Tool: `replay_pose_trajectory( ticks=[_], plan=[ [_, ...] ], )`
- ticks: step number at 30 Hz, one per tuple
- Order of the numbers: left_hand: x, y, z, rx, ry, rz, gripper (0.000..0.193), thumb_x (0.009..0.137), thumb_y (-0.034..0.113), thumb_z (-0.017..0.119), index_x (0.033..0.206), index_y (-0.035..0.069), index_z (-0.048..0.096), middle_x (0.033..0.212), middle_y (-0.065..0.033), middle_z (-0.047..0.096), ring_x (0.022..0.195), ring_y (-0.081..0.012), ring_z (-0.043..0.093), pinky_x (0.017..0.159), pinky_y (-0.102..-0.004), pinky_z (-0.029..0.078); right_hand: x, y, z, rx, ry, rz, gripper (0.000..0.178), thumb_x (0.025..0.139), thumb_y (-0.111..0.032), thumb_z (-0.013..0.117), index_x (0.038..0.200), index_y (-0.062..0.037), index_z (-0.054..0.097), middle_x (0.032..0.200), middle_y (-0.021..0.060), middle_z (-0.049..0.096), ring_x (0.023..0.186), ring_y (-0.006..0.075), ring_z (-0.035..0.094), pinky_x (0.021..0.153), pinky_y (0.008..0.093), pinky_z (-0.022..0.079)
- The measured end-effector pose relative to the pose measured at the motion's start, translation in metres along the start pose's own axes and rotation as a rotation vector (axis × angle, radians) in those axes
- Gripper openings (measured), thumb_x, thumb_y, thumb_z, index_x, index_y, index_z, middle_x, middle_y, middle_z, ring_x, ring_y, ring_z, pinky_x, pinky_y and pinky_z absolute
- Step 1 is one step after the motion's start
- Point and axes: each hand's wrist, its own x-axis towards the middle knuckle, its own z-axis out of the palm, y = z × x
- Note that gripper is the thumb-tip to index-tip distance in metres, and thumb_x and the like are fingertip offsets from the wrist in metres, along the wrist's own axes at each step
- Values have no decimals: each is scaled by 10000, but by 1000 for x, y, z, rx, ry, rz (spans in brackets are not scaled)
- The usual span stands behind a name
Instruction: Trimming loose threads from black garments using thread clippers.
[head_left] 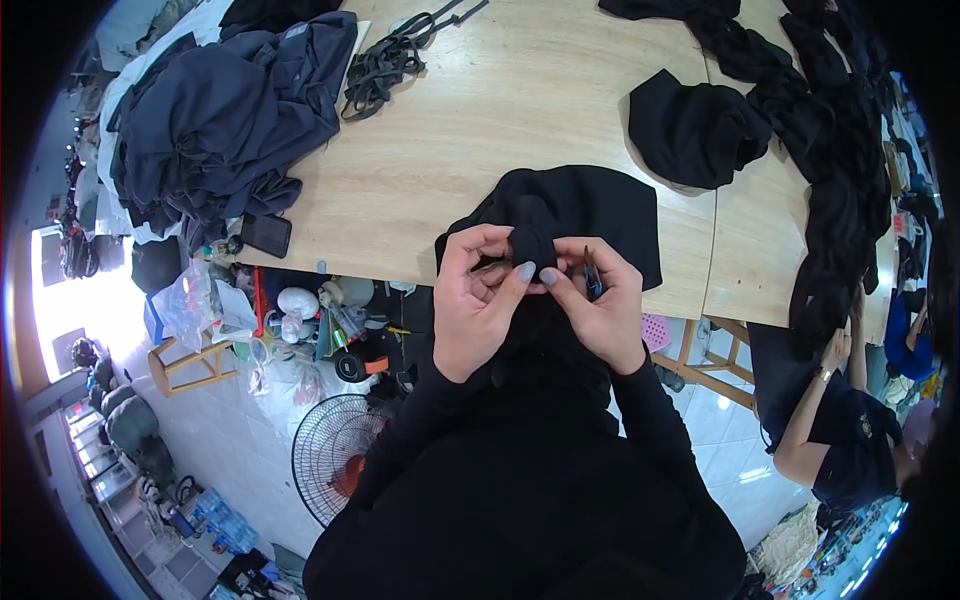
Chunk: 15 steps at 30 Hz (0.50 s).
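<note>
At table edge (400, 262): left hand (478, 300), right hand (598, 305) (blue snips tucked in) both pinching black garment (590, 215).

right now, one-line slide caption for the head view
Both hands, left hand and right hand, pinch a black garment at a wooden table edge.

A plain black garment (580, 215) is lying on the pale wood-grain worktop (520, 100), beside a dark navy pile (225, 110).
</note>
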Motion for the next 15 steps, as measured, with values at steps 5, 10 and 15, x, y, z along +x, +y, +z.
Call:
replay_pose_trajectory(
  ticks=[5, 10, 15],
  plan=[
    [5, 2, -13, 178, 55, -2, 392, 1017, -100, 679, 1368, -21, 522, 1178, -161, 697, 1017, -186, 747, 842, -341, 683, -1, 1, 9, -20, 49, 1, 238, 921, 32, 813, 1146, 11, 737, 911, -30, 673, 661, -25, 401, 570, 176, 306],
    [6, 0, -30, 303, 19, 51, 318, 1034, -97, 651, 1317, -24, 526, 1121, -140, 690, 996, -165, 739, 832, -345, 687, -1, 9, 18, -9, 79, 7, 216, 930, 32, 801, 1136, 12, 738, 910, -29, 674, 661, -16, 427, 586, 177, 327],
    [10, 3, -42, 29, -37, -77, 298, 1068, -106, 546, 1332, 7, 466, 1143, -124, 621, 980, -167, 714, 880, -409, 699, 8, 6, 23, -11, 51, 31, 181, 948, 35, 780, 1126, 20, 745, 904, -24, 681, 686, -3, 469, 621, 184, 365]
  ],
)
